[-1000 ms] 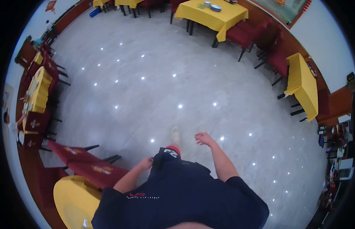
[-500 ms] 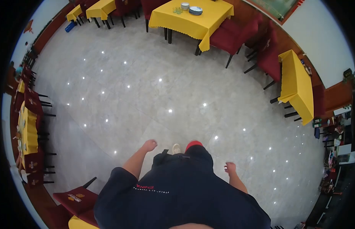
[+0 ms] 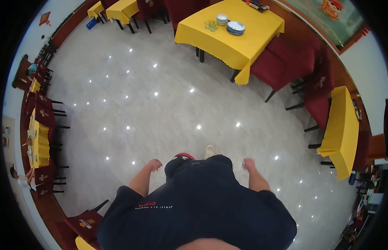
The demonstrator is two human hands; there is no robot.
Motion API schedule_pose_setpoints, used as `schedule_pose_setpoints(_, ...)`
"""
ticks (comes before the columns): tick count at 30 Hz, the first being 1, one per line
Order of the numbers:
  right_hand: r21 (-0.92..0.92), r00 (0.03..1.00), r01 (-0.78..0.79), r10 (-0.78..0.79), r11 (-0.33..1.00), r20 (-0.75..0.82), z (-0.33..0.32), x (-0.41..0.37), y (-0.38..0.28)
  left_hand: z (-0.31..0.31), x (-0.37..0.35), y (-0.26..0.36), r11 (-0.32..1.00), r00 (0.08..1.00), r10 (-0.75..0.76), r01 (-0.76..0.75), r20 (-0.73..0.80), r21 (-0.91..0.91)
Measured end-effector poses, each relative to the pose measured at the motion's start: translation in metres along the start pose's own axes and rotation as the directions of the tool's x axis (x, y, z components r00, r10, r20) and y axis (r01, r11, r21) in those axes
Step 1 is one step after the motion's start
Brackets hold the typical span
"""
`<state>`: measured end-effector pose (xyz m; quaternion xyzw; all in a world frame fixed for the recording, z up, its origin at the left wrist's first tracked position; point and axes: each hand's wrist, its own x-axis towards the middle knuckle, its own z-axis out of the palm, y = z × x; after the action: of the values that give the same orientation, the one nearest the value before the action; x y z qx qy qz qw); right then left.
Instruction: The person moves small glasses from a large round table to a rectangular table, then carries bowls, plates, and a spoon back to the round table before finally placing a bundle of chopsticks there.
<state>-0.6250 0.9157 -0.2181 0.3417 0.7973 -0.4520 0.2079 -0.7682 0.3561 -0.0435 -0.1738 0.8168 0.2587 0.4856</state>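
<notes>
My left hand (image 3: 155,165) hangs low beside my left thigh, its fingers curled in and nothing seen in them. On the other side, my right hand (image 3: 248,163) swings free of my body; its fingers are smeared by motion, and I see no object in it. Neither hand touches furniture. Between them are my dark shirt (image 3: 198,200) and one pale shoe (image 3: 209,150) on the grey tiled floor (image 3: 160,112). Ahead and to the right stands a table with a yellow cloth (image 3: 206,39), bearing stacked plates (image 3: 235,28), white bowls (image 3: 222,18) and several green glasses (image 3: 211,25).
Dark red chairs (image 3: 281,64) stand by the table. A smaller yellow-covered table (image 3: 339,129) is at the right wall. Along the left are more tables and chairs (image 3: 45,175), with a seated person (image 3: 24,178). A blue box (image 3: 91,23) lies far ahead.
I have stepped forward, and the yellow table looks nearer and further right. My left hand has drawn back slightly and my right hand has swung forward. The other foot now shows in front.
</notes>
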Motion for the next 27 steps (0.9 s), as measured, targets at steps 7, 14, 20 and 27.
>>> schedule_pose_setpoints(7,0.232,0.978,0.194,-0.171,0.953,-0.118,-0.091,0.111,-0.357,0.024,0.034,-0.004,0.774,0.989,-0.112,0.026,-0.096,-0.633)
schedule_pose_setpoints(14,0.136,0.967,0.115,-0.142,0.984,0.213,-0.042,0.162,-0.436,-0.091,0.134,0.061,0.925,0.991,-0.124,0.134,0.05,-0.356)
schedule_pose_setpoints(20,0.074,0.964,0.199,-0.209,0.977,0.164,-0.07,0.187,-0.504,-0.18,0.23,0.144,0.982,0.967,-0.178,0.186,0.183,-0.028)
schedule_pose_setpoints(27,0.03,0.877,0.44,-0.421,0.898,-0.232,-0.119,0.286,-0.645,-0.355,0.27,0.511,0.74,0.625,0.668,-0.616,-0.404,0.269)
